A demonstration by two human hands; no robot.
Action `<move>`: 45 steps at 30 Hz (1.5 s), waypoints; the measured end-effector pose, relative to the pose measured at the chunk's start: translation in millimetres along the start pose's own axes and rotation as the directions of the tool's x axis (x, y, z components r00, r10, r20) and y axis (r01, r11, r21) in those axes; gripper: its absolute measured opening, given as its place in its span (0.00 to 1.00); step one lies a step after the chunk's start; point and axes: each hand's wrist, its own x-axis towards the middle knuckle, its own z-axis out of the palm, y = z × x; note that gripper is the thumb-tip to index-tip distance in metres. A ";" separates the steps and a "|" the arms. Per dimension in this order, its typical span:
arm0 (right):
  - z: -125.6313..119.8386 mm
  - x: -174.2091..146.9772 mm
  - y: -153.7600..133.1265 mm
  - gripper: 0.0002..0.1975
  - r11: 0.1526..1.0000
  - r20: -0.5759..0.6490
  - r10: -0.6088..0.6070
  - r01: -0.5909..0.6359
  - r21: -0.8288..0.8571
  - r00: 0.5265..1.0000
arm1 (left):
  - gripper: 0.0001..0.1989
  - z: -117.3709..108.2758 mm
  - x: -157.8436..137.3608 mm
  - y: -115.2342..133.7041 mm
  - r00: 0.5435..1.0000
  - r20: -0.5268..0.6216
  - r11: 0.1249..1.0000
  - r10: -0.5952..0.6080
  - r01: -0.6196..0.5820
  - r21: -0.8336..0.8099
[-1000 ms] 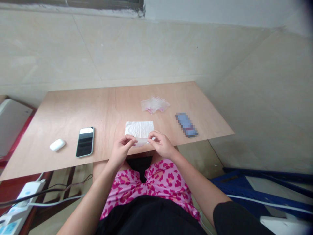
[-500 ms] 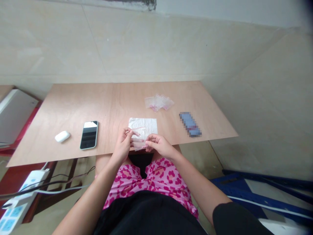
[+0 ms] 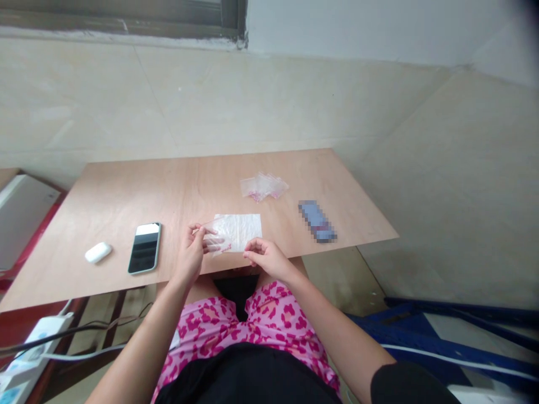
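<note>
My left hand (image 3: 194,252) pinches a small clear zip bag (image 3: 215,229) by its left side, over the table's front part. A few pink bits (image 3: 226,247) show at the bag's lower end. Beneath and to the right lies a crinkled white sheet (image 3: 246,227), partly covered by the bag. My right hand (image 3: 265,255) is at the sheet's lower right corner, apart from the bag. Its thumb and forefinger are closed together; whatever is between them is too small to make out. Farther back, several clear bags (image 3: 264,185) with pink contents lie fanned and overlapping.
On the wooden table (image 3: 202,185), a phone (image 3: 144,248) and a white earbud case (image 3: 98,252) lie to the left. A blurred-out bluish object (image 3: 317,221) lies to the right. A power strip (image 3: 37,350) with cables sits below the table's left edge.
My hands have drawn apart. The left has carried the bag leftward and my right hand has come off it. The view has tilted up, showing more of the window frame.
</note>
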 end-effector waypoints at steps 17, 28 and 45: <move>-8.3 5.9 9.3 0.03 0.992 -0.015 0.030 -0.031 -0.121 0.999 | 0.06 144.1 157.1 45.6 0.999 -0.019 0.953 0.041 -0.034 0.300; -20.5 -4.1 0.1 0.11 0.833 -0.034 -0.211 0.162 -0.530 0.977 | 0.12 85.2 11.5 -3.8 0.884 0.374 0.761 0.281 -0.443 0.474; 23.8 -20.0 -0.7 0.39 0.934 0.292 -0.022 -0.085 0.347 0.956 | 0.41 34.5 -83.2 -30.9 0.862 0.506 0.988 0.035 -0.108 0.114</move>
